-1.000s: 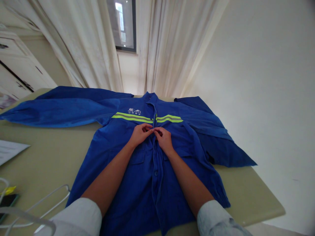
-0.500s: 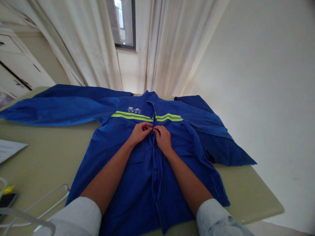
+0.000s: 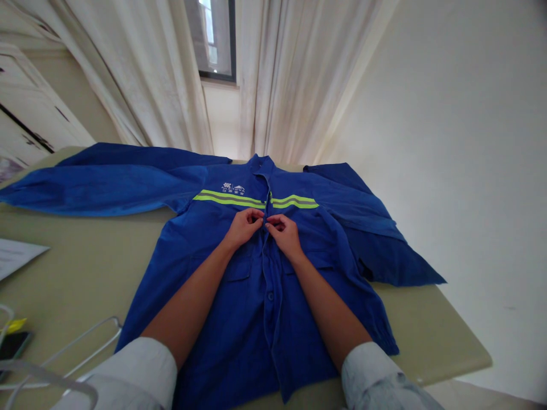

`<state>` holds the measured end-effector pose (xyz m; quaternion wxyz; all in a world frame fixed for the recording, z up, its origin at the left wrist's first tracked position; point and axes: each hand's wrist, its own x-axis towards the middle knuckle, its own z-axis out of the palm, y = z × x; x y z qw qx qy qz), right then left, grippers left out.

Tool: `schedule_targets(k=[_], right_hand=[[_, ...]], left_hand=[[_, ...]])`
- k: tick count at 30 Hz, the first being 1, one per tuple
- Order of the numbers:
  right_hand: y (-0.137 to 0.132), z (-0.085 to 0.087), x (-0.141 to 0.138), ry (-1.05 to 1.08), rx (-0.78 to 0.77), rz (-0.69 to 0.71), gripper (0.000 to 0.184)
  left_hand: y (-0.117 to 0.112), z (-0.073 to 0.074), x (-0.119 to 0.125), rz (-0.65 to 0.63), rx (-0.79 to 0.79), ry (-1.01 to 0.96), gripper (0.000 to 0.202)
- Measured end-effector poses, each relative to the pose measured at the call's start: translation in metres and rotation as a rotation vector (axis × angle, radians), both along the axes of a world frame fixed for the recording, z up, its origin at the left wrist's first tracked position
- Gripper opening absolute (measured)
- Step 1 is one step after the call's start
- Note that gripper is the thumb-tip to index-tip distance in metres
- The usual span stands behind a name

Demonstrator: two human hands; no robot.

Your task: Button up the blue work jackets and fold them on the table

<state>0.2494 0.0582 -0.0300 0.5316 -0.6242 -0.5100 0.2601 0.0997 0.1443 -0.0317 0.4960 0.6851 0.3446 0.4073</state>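
A blue work jacket [image 3: 222, 353] lies spread front side up, with its collar at the far end. A yellow-green and grey reflective stripe [image 3: 231, 199] crosses its chest. My left hand [image 3: 245, 229] pinches the edge of the front placket just below the stripe. Facing it, my right hand [image 3: 282, 233] pinches the other side of the placket, fingertips close to those of the left. Whatever lies between the fingertips is too small to make out. Lower on the placket, one button [image 3: 270, 296] shows.
The jacket rests on a pale green table [image 3: 85, 256]. At the left are a sheet of paper [image 3: 19, 256], a dark phone-like object [image 3: 15, 344] and a white wire hanger [image 3: 81, 347]. Curtains [image 3: 162, 74] and a white wall [image 3: 461, 142] stand beyond.
My fingertips have drawn slightly apart at the placket, the right hand shifting a little to the right. The jacket lies nearly as before.
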Motion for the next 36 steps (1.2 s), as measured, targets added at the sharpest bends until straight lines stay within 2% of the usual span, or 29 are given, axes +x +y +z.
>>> schedule_targets(k=[6, 13, 21, 29, 36], right_hand=[[0.003, 0.000, -0.001, 0.039, -0.026, -0.026, 0.022], [-0.006, 0.005, -0.013, -0.240, 0.006, -0.073, 0.016], [-0.004, 0.001, -0.010, -0.227, 0.023, -0.077, 0.020], [-0.010, 0.008, -0.017, -0.453, -0.003, -0.111, 0.010], [-0.008, 0.008, -0.015, -0.447, -0.013, -0.126, 0.011]], left_hand=[[-0.002, 0.005, -0.002, -0.013, 0.024, 0.035, 0.027], [-0.002, 0.004, 0.000, -0.021, -0.012, 0.030, 0.031], [-0.003, 0.003, 0.001, -0.008, -0.053, -0.023, 0.038], [-0.004, 0.002, 0.003, 0.028, -0.104, -0.035, 0.035], [-0.007, 0.001, 0.004, 0.068, 0.048, 0.084, 0.026]])
